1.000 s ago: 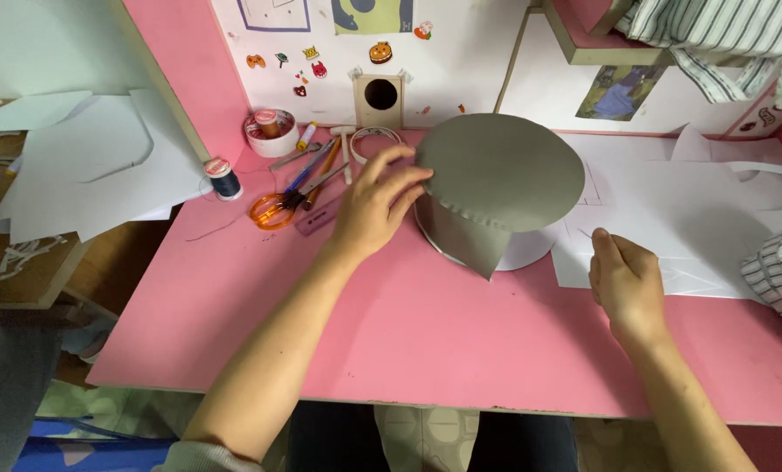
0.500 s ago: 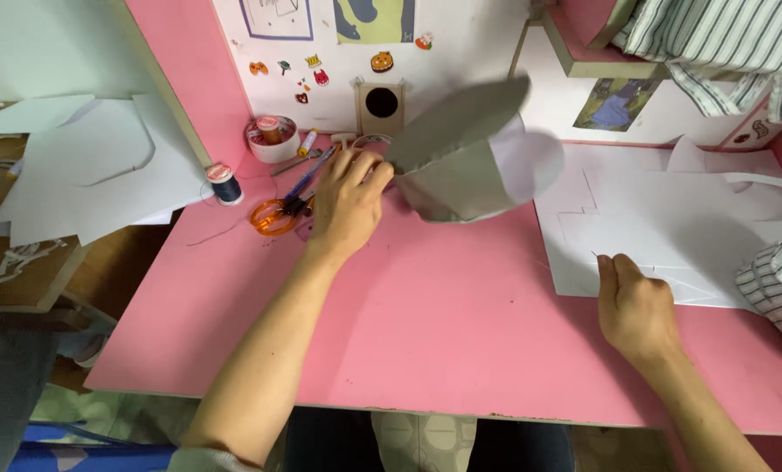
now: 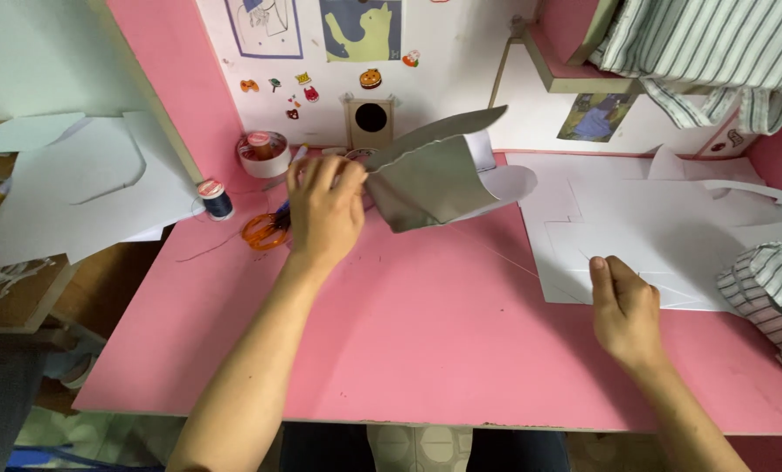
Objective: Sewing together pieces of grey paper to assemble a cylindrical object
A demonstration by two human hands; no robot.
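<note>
One grey sheet (image 3: 426, 179), left hand (image 3: 323, 210) grip

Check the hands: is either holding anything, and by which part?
The left hand grips the grey fabric piece at its left edge, lifted off the pink desk. The right hand holds nothing; it rests on the white paper sheets.

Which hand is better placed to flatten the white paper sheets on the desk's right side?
Right. The right hand already rests on the white paper sheets, fingers on them. The left hand is busy holding the grey fabric piece lifted off the desk.
</note>
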